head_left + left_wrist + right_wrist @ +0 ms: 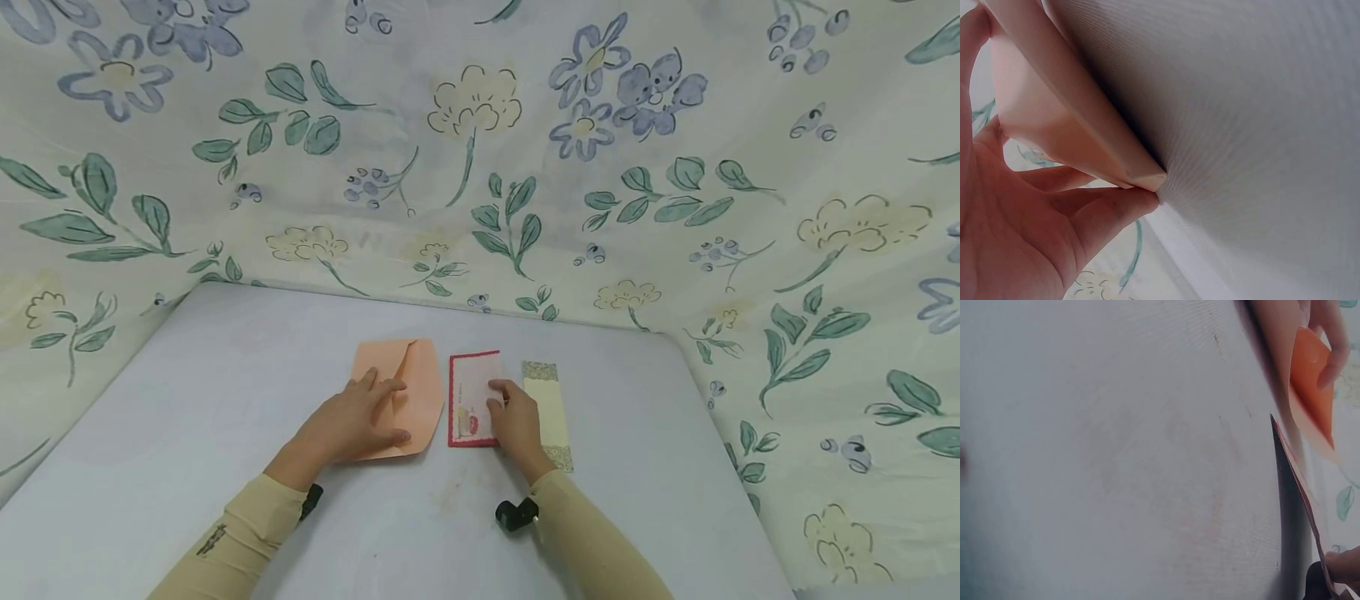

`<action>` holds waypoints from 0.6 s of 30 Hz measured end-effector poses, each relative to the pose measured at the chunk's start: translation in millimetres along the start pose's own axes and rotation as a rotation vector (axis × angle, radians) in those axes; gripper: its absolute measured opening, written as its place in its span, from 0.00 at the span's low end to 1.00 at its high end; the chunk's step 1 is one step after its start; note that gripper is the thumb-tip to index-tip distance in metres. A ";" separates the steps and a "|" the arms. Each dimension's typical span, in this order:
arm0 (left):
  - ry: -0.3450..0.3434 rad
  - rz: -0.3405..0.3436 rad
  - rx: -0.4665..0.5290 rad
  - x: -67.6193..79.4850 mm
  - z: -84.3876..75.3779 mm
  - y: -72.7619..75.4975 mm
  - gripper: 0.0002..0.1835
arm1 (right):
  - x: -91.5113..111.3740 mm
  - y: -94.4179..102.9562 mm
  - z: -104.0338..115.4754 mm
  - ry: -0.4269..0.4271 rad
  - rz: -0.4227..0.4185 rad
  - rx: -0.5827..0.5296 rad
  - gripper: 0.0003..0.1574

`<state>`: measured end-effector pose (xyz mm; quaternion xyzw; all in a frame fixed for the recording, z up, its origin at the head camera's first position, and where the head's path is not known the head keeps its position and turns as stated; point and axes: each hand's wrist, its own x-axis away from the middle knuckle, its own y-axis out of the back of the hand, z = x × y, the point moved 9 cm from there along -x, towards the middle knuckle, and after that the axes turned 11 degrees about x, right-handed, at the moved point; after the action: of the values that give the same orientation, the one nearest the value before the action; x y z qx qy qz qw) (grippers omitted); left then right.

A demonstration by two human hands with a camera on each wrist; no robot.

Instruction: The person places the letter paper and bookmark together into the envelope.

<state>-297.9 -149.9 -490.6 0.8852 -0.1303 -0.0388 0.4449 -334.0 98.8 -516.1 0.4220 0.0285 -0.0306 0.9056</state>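
Observation:
A peach paper envelope [422, 392] lies on the white table, with a slanting fold across its face. My left hand [358, 423] rests on it, fingers spread and thumb apart; in the left wrist view, the fingertips [1141, 199] touch the envelope [1041, 119] near a corner. Just right of it is a white card [468, 383] with a red border and a small red picture. My right hand [519, 423] pinches this card at its right side. In the right wrist view, the card [1307, 500] appears edge-on, tilted up from the table, beside the envelope's orange inside.
A cream paper strip [549, 408] with glittery gold ends lies right of the card, partly behind my right hand. The white table [187, 400] meets a floral cloth [390, 150] at the back and sides. Black wrist cameras [516, 515] sit under both wrists.

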 end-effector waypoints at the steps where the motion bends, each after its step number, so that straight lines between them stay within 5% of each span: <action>1: -0.003 0.000 0.000 -0.1 -0.3 0.1 0.46 | -0.2 0.8 0.2 -0.002 -0.002 -0.012 0.18; 18: -0.001 0.011 0.001 -1.7 2.2 -2.2 0.46 | -3.0 8.8 4.7 0.031 -0.076 -0.021 0.18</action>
<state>-299.5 -149.9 -493.7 0.8847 -0.1352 -0.0366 0.4447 -336.2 100.9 -506.1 0.4117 0.0588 -0.0580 0.9076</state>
